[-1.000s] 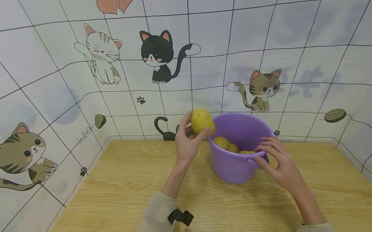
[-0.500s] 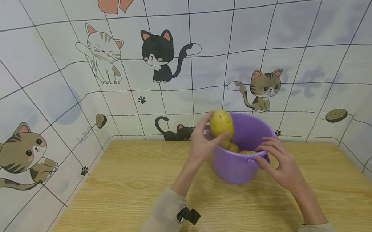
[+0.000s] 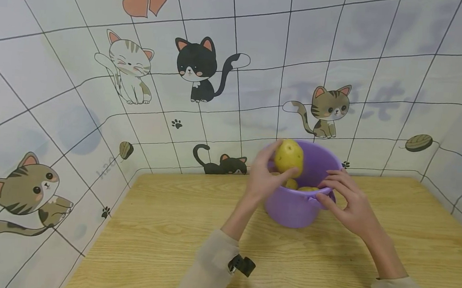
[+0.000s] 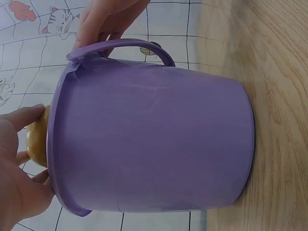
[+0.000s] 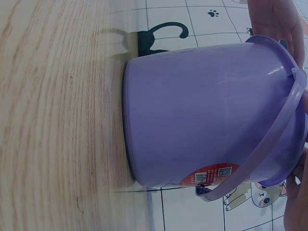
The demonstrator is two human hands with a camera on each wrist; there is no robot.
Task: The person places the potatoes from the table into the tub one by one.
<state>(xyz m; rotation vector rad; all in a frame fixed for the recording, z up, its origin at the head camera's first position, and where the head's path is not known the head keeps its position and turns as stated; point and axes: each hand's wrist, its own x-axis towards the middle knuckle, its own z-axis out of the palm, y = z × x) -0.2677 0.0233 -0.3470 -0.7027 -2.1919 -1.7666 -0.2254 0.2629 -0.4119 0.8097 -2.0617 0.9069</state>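
Observation:
A purple bucket stands upright on the wooden table, its handle hanging down at the side. My left hand grips a yellow potato between thumb and fingers, over the left part of the bucket's opening. Several more potatoes lie inside, partly hidden by the front rim and my hand. With fingers over the rim and thumb outside, my right hand holds the bucket's right edge. In the left wrist view the held potato shows just past the rim.
The wooden table meets a wall papered with cartoon cats and grid lines close behind the bucket. Another papered wall rises along the left side. A label is stuck on the bucket's side.
My left hand has carried the potato rightward, from left of the bucket to over its opening. The right hand stays on the rim, and the bucket has not moved.

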